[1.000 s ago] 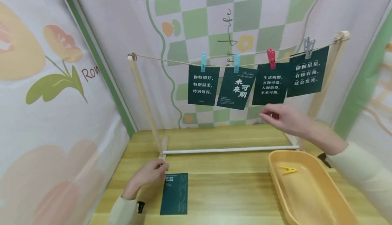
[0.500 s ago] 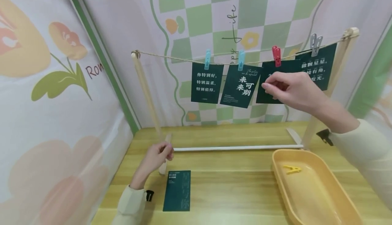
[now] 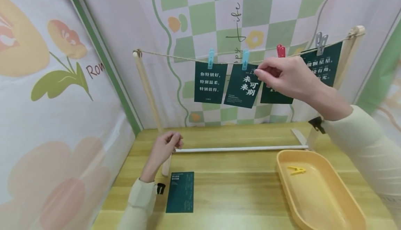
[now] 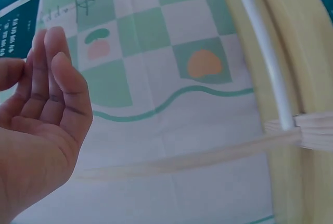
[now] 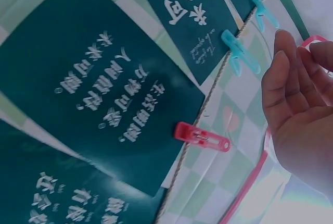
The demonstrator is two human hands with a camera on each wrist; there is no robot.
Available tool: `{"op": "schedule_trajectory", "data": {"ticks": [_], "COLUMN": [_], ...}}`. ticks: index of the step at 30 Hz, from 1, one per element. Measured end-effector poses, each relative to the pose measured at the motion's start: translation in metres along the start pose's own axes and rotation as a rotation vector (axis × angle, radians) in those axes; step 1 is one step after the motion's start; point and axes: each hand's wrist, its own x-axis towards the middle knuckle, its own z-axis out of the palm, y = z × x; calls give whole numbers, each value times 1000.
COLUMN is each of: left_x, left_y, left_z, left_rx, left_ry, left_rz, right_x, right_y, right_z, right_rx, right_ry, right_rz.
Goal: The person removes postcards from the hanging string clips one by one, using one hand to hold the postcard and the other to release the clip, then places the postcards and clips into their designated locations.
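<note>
Dark green cards hang from a twine line [image 3: 180,57]. My right hand [image 3: 291,78] holds nothing, its fingers loosely curled in front of the third card [image 3: 277,99] and overlapping the edge of the second card [image 3: 238,92]. A red clothespin [image 5: 200,136] fastens the third card, a blue clothespin [image 3: 245,58] the second. Farther left, another blue clothespin [image 3: 211,57] holds the first card [image 3: 210,84]. Over the rack's left foot, my left hand [image 3: 164,148] is raised with bent, relaxed fingers and nothing in them. Below it lies a green card [image 3: 180,195] on the table.
A grey clothespin [image 3: 320,44] holds the rightmost card [image 3: 333,61] beside the wooden post [image 3: 347,59]. At right, an orange tray [image 3: 316,198] contains a yellow clothespin [image 3: 296,170]. A white rod [image 3: 241,149] spans the rack's base.
My right hand has risen from below the third card to its upper part. The left hand has lifted up and away from the card on the table.
</note>
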Motion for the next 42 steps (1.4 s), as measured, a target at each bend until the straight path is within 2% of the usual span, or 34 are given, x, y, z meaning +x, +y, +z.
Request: {"op": "schedule_trajectory", "data": {"ticks": [6,12,15,21,27,37,42], "left_x": [12,23,28,37,50,64,72], "left_y": [18,36,44,59,74,85,90], "left_z": [2,-1,-1,4,14,17,19], "left_rx": [7,-150,-192,-257,-320,-386,-392], "left_ry": [-21,51,82,103,107,182,185], "left_rz": [42,80,89,101,124,144,110], "right_x": [16,31,40,54,65,83,88], "right_y": [-3,-5,-8,-14,-19,-25,-25], "right_z": [4,12,19,26,29,44,47], "right_rx": [-40,3,33,22,27,66,74], "right_ry": [-11,-26,-43,-78,-185,-274,-293], "right_rz": [33,129,178,210,277,319,347]}}
